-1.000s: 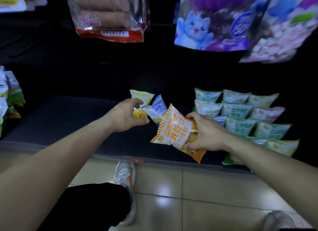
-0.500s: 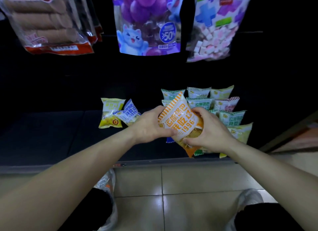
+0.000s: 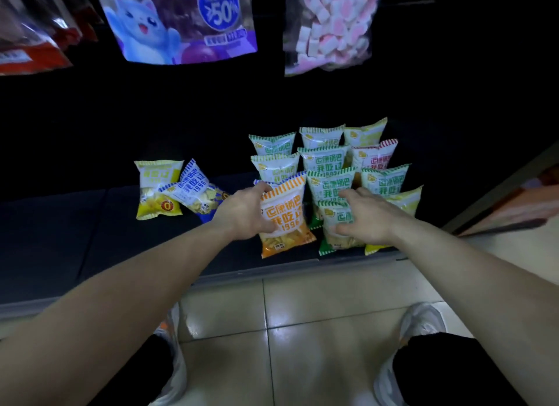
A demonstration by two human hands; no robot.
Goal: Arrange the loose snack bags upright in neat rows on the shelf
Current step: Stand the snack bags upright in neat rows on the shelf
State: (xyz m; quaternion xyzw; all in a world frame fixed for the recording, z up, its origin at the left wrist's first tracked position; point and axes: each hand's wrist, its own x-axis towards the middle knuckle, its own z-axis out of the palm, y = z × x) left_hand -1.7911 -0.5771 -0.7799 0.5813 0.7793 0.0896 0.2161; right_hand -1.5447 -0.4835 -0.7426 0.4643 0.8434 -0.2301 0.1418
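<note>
An orange snack bag (image 3: 286, 221) stands upright at the front of the dark shelf (image 3: 90, 224), left of the rows of green bags (image 3: 329, 183). My left hand (image 3: 245, 213) grips the orange bag's left side, thumb across its front. My right hand (image 3: 364, 216) rests with spread fingers on the front green bag (image 3: 338, 224). Two loose bags lie to the left: a yellow one (image 3: 157, 191) and a blue one (image 3: 193, 194) leaning against it. A red bag (image 3: 375, 157) and pale yellow bags (image 3: 366, 133) stand in the right rows.
Large hanging bags fill the top: a purple cat bag (image 3: 181, 21), a pink marshmallow bag (image 3: 329, 27), a red-edged bag (image 3: 30, 42). The shelf's front lip (image 3: 230, 277) borders the tiled floor (image 3: 302, 330). My shoes (image 3: 423, 318) stand below.
The orange bag went from being held up in both hands to standing on the shelf. My right hand let go of it and moved right onto the front green bag.
</note>
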